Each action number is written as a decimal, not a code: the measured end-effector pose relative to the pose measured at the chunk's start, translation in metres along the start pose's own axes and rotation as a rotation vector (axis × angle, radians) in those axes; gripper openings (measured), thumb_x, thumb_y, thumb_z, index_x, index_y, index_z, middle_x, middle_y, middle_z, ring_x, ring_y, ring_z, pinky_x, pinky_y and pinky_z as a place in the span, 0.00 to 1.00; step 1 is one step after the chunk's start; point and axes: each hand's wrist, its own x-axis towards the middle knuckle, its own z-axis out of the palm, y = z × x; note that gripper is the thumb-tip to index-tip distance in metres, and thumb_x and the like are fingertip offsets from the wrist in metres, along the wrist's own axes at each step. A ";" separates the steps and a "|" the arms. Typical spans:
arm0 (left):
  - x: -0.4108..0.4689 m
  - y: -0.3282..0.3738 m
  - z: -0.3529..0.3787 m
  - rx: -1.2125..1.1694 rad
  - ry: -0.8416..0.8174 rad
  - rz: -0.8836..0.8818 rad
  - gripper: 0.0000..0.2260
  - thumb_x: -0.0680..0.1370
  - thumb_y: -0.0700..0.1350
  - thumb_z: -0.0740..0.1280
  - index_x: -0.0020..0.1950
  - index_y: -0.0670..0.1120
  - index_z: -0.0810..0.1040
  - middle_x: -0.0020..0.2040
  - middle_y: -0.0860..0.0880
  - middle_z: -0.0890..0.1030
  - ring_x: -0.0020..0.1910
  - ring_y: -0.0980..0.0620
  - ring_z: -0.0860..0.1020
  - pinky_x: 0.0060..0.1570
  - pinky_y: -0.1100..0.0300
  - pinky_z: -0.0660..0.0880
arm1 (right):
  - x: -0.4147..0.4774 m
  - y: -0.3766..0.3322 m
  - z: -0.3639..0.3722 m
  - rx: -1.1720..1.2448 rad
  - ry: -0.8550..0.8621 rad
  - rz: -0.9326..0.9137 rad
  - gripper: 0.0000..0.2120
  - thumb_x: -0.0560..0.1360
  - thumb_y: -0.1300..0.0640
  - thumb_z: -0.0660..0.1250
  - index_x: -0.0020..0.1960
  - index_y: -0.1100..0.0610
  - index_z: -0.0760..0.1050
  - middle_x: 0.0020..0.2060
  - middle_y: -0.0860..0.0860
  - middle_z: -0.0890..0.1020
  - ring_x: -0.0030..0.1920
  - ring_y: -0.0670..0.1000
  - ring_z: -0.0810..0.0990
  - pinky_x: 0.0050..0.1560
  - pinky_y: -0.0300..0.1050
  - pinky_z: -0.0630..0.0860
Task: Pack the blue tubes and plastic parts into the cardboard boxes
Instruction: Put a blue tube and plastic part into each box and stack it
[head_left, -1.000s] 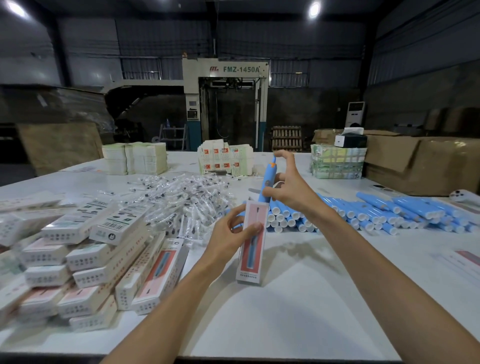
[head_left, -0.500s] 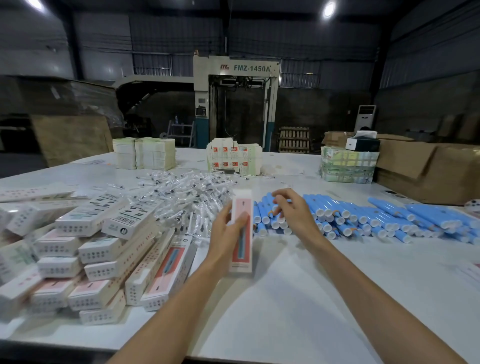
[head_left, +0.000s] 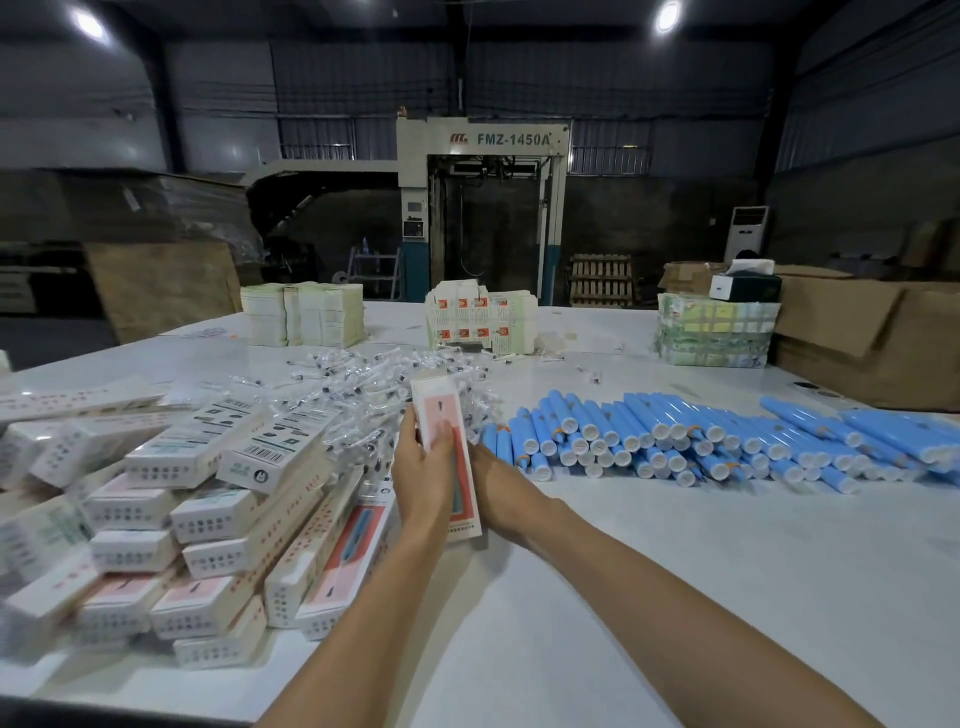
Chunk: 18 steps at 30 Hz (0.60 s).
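Your left hand (head_left: 423, 475) grips a long white and pink cardboard box (head_left: 439, 402), thumb on its printed face and fingers curled around its left edge; the box stands almost upright above the white table (head_left: 623, 597), in the middle in front of you. Your right hand (head_left: 501, 493) lies against the lower right side of this box, but its fingers are hidden behind the box, so I cannot tell how far they are open. The row of blue tubes with white caps (head_left: 675, 441) lies on the table just to the right of your hands. The heap of clear plastic parts (head_left: 363, 384) is directly behind the box and partly covered by it. A pile of same-type closed boxes (head_left: 208, 493) crowds the left side, close beside your left forearm. At the far edge stand bundles of flat cartons (head_left: 304, 314), and a large brown cardboard carton (head_left: 883, 353) is on the right.
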 end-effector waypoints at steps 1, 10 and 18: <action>-0.001 0.001 0.001 0.003 -0.001 0.007 0.20 0.86 0.47 0.66 0.79 0.52 0.74 0.66 0.51 0.82 0.64 0.47 0.81 0.68 0.44 0.76 | -0.001 -0.001 0.001 0.037 0.006 0.011 0.19 0.83 0.43 0.58 0.73 0.44 0.68 0.59 0.52 0.81 0.57 0.54 0.82 0.59 0.57 0.81; -0.002 0.002 0.005 -0.109 -0.039 0.000 0.15 0.86 0.48 0.68 0.71 0.61 0.76 0.55 0.68 0.79 0.50 0.70 0.81 0.52 0.60 0.76 | -0.007 0.001 0.005 0.150 -0.009 0.036 0.24 0.80 0.42 0.60 0.73 0.50 0.68 0.61 0.56 0.81 0.59 0.57 0.83 0.61 0.57 0.81; -0.005 0.007 0.003 -0.191 -0.085 -0.013 0.16 0.85 0.48 0.69 0.74 0.55 0.78 0.57 0.58 0.85 0.50 0.62 0.85 0.53 0.55 0.80 | 0.000 0.005 0.000 0.470 0.169 0.129 0.10 0.82 0.38 0.64 0.60 0.40 0.77 0.50 0.45 0.85 0.49 0.44 0.87 0.51 0.47 0.86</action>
